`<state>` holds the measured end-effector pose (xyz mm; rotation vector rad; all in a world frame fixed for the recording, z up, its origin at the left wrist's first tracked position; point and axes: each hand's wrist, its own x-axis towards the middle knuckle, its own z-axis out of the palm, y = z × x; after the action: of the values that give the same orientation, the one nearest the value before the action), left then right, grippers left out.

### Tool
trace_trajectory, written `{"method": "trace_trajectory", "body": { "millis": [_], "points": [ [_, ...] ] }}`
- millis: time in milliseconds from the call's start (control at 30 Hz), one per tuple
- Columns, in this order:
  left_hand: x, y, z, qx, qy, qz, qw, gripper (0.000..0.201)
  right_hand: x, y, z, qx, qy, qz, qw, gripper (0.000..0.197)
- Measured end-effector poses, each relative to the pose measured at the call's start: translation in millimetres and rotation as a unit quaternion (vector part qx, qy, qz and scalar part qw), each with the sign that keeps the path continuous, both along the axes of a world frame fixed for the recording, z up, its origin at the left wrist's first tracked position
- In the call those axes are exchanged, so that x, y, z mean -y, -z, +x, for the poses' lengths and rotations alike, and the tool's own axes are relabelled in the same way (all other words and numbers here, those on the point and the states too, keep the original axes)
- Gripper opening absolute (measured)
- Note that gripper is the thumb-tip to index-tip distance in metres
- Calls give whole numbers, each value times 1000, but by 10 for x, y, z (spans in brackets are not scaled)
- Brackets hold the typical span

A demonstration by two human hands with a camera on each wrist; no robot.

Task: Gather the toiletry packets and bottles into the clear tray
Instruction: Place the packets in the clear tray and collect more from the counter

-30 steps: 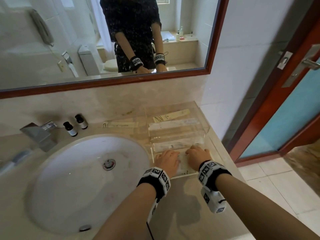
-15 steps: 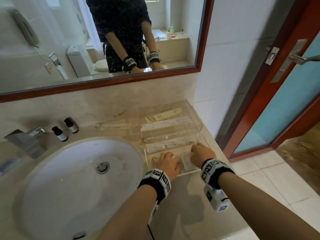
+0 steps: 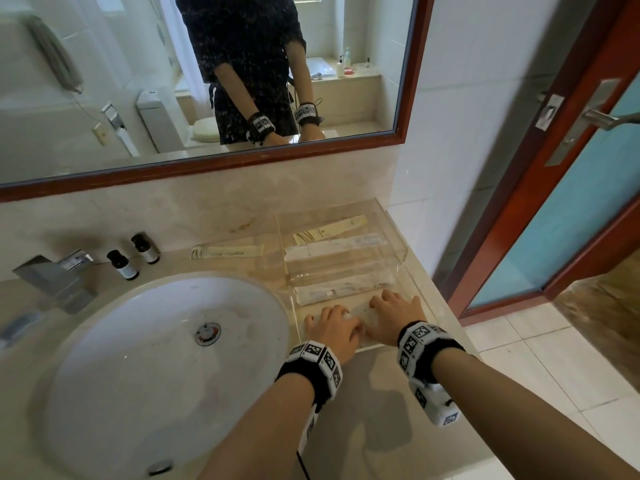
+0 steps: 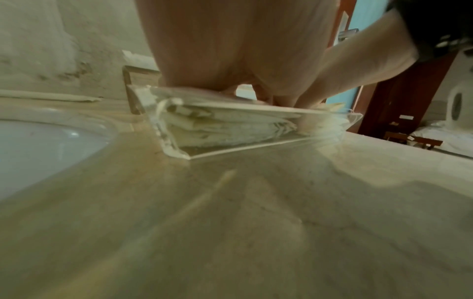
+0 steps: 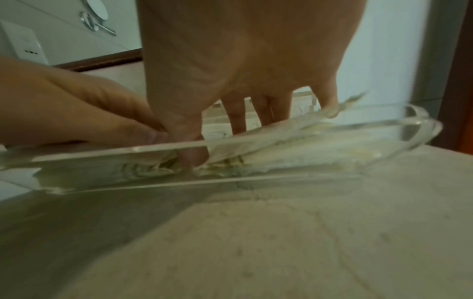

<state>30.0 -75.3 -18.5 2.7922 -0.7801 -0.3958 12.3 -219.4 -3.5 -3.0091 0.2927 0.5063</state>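
While both hands work inside the clear tray (image 3: 398,233) at 3 o'clock of the sink (image 3: 145,368), the left hand (image 3: 334,332) and right hand (image 3: 394,311) press white packets (image 4: 225,129) down with bent fingers. One packet (image 3: 227,252) and two bottles (image 3: 133,256) sit outside, toward 10 o'clock.
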Motion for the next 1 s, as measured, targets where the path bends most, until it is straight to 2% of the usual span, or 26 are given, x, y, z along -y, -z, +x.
{"method": "trace_trajectory", "body": {
  "millis": [133,267,367,467,667,767,1000],
  "points": [
    [-39,-26,-13,-22,5,-21,1000,34,-47,-30,-17,4,15,10,1000,51],
    [-224,-141,-15,5,14,-49,999,45,-161,-154,65,36,32,60,997,51],
    [-503,-259,47,30,0,-39,999,52,-430,-285,213,79,4,75,994,50],
    [-904,-340,119,63,-31,-10,997,53,-865,-394,398,117,-39,101,987,42],
    [-1983,-416,184,48,-121,16,991,52,-2005,-489,679,135,-142,124,973,31],
    [-2547,-425,153,42,-175,15,984,50,-2591,-479,768,122,-207,132,962,30],
    [-3840,-393,44,32,-278,45,959,52,-3929,-451,883,78,-290,166,939,28]
  ]
}}
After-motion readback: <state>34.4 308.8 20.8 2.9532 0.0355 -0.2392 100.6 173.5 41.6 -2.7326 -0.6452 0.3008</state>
